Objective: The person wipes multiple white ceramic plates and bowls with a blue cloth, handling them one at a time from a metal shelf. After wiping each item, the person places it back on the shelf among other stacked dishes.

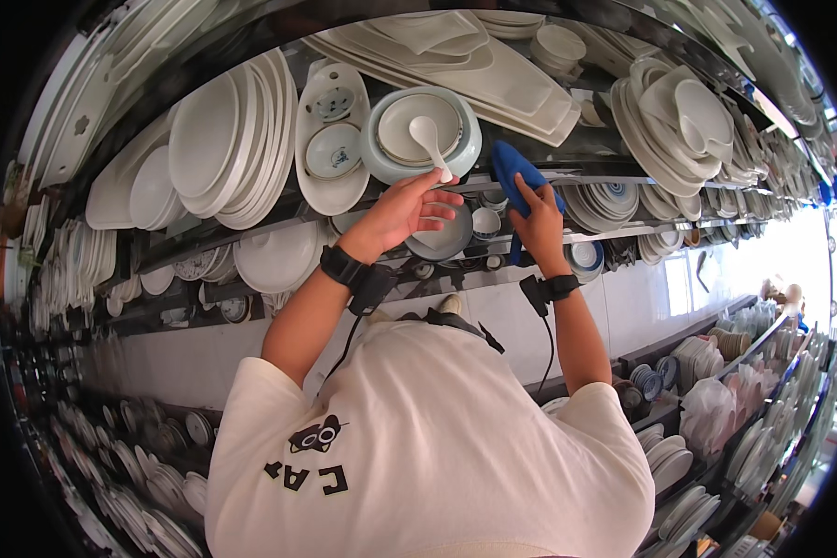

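Note:
My left hand (413,209), palm up with its fingers spread, is at the handle end of a white ceramic spoon (427,137); its thumb and forefinger meet near that end, and whether they pinch it I cannot tell. The spoon's bowl lies over a round plate (393,129) on a pale green-blue bowl (372,150). My right hand (540,222) grips a blue cloth (515,169) at the shelf's front edge. Left of the bowl, an oval white dish (333,194) carries two small patterned dishes (321,159).
Stacked oval plates (206,132) stand to the left. Long white platters (523,87) lie behind the bowl, and more plates (635,139) are stacked at right. A lower shelf holds bowls and plates (279,258). Behind me, across a tiled floor (628,300), are more shelves of crockery.

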A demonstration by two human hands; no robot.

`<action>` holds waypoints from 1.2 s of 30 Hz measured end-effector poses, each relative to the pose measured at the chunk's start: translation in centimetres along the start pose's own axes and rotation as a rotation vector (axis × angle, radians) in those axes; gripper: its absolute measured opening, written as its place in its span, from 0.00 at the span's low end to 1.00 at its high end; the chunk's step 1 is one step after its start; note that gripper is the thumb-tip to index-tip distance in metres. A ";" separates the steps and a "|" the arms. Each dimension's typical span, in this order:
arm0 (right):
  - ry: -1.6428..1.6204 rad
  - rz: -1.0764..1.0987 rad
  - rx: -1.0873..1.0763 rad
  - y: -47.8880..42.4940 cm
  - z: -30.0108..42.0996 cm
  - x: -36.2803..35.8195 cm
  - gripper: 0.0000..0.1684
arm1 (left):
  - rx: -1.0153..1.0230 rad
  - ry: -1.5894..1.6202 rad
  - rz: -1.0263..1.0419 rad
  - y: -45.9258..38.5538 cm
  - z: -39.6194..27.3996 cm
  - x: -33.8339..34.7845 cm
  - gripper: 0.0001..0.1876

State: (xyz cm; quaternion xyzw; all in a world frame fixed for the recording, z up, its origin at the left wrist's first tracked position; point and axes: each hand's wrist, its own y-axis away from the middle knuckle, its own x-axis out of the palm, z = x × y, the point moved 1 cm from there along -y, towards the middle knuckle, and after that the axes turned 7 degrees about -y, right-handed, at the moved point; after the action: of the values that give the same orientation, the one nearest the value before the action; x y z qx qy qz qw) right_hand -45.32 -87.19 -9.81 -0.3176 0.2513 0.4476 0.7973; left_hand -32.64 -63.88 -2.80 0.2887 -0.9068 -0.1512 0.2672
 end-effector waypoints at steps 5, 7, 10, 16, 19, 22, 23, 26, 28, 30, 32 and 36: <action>0.005 0.000 -0.020 -0.2 -0.3 -0.1 0.37 | 0.045 0.005 -0.068 0.0 0.0 -0.4 0.15; 0.008 -0.008 -0.018 -0.3 -0.2 -0.3 0.36 | 0.068 0.018 -0.060 0.1 -0.2 -0.2 0.14; 0.005 -0.063 0.015 -0.7 -0.4 -0.9 0.35 | 0.084 0.016 -0.040 0.4 -0.4 -0.5 0.13; -0.437 -0.276 0.193 -0.9 4.4 -5.6 0.23 | 0.098 -0.226 -0.081 3.4 -1.5 -0.4 0.14; -0.839 -0.207 0.071 -1.4 7.8 -6.9 0.25 | 0.124 -0.352 -0.034 4.7 -1.7 0.5 0.16; -0.979 -0.136 -0.001 -1.2 10.4 -5.0 0.29 | 0.181 -0.404 0.024 5.6 -1.3 1.5 0.17; -1.000 -0.110 -0.011 -1.1 11.0 -4.2 0.30 | 0.200 -0.410 0.038 5.9 -1.1 2.0 0.17; -1.478 -0.039 0.116 -1.3 13.6 -1.5 0.34 | 0.266 -0.593 0.033 6.1 -0.9 2.1 0.18; -1.122 -0.024 0.067 -1.1 15.5 -0.3 0.39 | 0.286 -0.711 -0.043 6.8 -1.1 1.7 0.17; -1.042 0.021 0.137 -1.2 16.1 1.2 0.43 | 0.306 -0.719 -0.074 7.3 -0.6 1.5 0.17; -1.195 0.137 0.252 -1.3 16.2 2.2 0.41 | 0.340 -0.752 -0.107 8.3 -0.8 0.9 0.17; -1.251 0.280 0.304 -2.8 17.4 2.5 0.34 | 0.371 -0.770 -0.080 10.1 -0.9 -0.1 0.18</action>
State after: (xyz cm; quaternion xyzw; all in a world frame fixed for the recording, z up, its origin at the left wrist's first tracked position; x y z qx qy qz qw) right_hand -39.68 -74.20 0.92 0.1541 -0.1600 0.6069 0.7631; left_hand -36.46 -56.00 2.22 0.2895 -0.9403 -0.0924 -0.1536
